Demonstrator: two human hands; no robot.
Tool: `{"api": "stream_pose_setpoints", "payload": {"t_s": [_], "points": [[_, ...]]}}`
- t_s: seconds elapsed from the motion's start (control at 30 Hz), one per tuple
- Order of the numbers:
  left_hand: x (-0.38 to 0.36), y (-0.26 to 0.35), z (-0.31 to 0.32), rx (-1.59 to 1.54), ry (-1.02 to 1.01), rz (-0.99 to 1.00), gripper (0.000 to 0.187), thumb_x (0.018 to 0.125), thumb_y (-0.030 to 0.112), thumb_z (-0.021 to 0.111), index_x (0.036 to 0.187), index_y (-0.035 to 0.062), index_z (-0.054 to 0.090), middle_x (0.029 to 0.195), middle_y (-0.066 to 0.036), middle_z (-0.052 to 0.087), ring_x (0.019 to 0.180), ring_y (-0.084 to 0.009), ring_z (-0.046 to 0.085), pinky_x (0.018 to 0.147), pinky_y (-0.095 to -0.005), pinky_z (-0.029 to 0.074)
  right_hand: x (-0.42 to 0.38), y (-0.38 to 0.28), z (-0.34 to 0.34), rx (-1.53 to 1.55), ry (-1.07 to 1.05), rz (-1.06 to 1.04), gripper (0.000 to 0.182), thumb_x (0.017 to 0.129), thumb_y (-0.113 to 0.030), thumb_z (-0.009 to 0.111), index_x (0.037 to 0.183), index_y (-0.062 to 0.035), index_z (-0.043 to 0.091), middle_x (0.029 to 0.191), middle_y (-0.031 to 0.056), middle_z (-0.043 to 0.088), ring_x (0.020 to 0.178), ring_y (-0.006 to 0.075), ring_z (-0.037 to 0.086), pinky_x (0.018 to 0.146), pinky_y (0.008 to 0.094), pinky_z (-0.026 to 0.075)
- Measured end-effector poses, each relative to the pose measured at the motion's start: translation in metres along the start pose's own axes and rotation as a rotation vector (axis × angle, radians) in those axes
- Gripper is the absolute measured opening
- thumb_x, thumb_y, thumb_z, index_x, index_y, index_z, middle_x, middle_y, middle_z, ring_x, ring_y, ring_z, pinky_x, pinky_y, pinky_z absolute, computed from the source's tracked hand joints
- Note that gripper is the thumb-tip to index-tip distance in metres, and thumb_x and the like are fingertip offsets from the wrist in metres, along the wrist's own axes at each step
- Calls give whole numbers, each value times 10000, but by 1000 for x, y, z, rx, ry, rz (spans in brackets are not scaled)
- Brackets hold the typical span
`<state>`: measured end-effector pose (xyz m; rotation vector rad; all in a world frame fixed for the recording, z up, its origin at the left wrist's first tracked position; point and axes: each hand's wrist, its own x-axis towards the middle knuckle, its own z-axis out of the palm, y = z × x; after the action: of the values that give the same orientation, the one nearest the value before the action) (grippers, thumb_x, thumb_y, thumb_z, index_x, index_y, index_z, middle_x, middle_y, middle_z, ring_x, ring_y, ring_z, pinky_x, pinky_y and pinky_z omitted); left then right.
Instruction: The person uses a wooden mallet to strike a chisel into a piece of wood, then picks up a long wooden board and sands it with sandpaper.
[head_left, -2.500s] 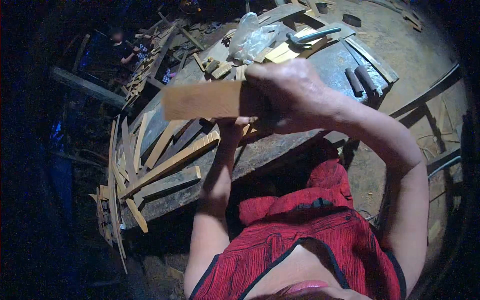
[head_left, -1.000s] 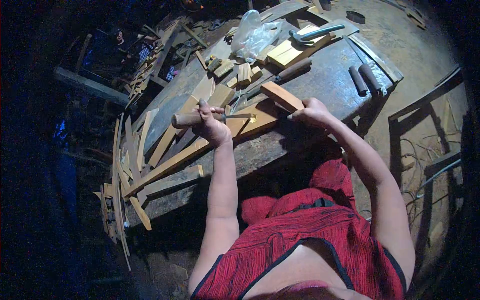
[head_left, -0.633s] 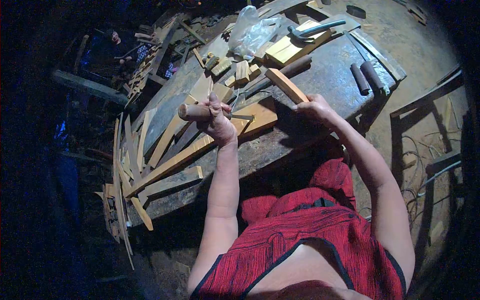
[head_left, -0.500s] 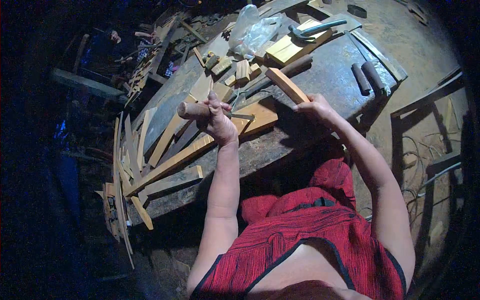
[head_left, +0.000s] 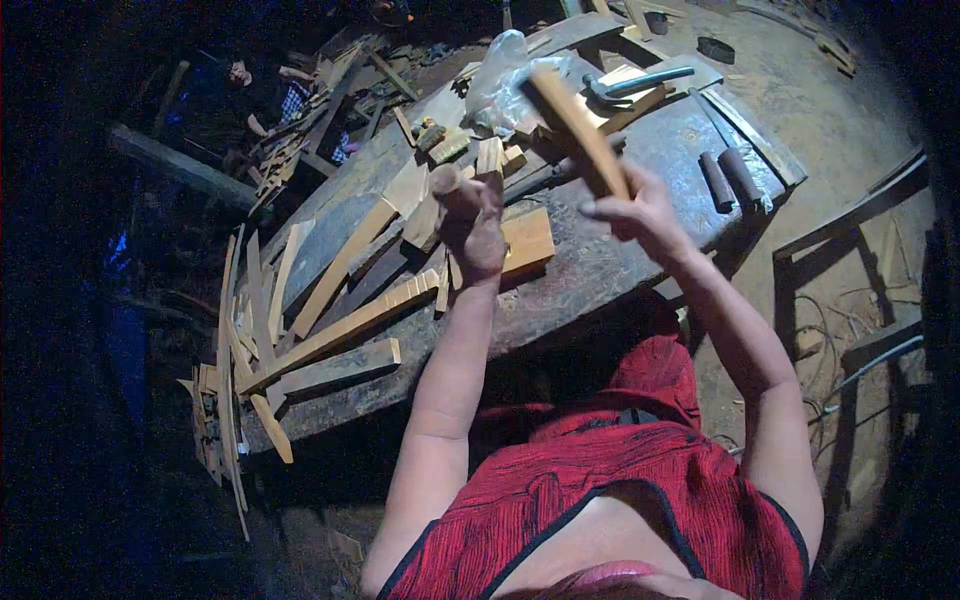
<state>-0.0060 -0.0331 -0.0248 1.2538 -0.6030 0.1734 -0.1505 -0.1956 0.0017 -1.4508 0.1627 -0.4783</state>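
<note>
My left hand (head_left: 478, 240) is closed around the thick wooden handle of a chisel (head_left: 452, 185), the handle's end tilted up and left. Its blade is hidden behind my fist. Below that hand lies a long wooden piece (head_left: 530, 238) with a notch near its right end and several pencil marks farther left. My right hand (head_left: 645, 215) grips one end of a squared wooden block (head_left: 580, 130), which is raised above the bench and slightly blurred. The block and the chisel are apart.
The dark workbench (head_left: 580, 285) carries a claw hammer (head_left: 645, 80), a clear plastic bag (head_left: 497, 85), two dark cylinders (head_left: 742, 175) and several wood offcuts (head_left: 345, 265). Beyond its far left side is another person (head_left: 265, 105). Cables (head_left: 815, 320) lie on the floor at right.
My left hand has shifted right and turned the chisel more upright, hiding the blade. The block in my right hand has swung up to a steeper angle. The view has shifted slightly.
</note>
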Motion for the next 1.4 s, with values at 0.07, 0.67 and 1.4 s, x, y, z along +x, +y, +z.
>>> {"api": "stream_pose_setpoints", "payload": {"t_s": [0.07, 0.67, 1.4], "points": [[-3, 9, 10, 295, -35, 163, 145, 717, 79, 656, 811, 47, 550, 690, -28, 574, 632, -131, 559, 602, -266, 449, -8, -41, 8, 181, -1, -221, 505, 624, -147, 714, 1051, 9, 494, 803, 35, 551, 670, 106, 540, 548, 244, 450], [-11, 15, 41, 542, -97, 330, 196, 700, 92, 706, 715, 33, 520, 629, -25, 578, 574, -117, 549, 535, -286, 442, -23, -52, -18, -197, -100, -291, 490, 593, -154, 735, 988, 28, 510, 882, 69, 610, 814, 111, 554, 691, 285, 465], [21, 47, -27, -125, 378, 16, 301, 755, 275, 679, 662, 82, 468, 476, -6, 419, 397, -116, 472, 403, -249, 416, -6, 87, -16, -566, -206, 436, 525, 570, -370, 754, 924, -2, 628, 792, 108, 634, 729, 206, 603, 673, 329, 456]]}}
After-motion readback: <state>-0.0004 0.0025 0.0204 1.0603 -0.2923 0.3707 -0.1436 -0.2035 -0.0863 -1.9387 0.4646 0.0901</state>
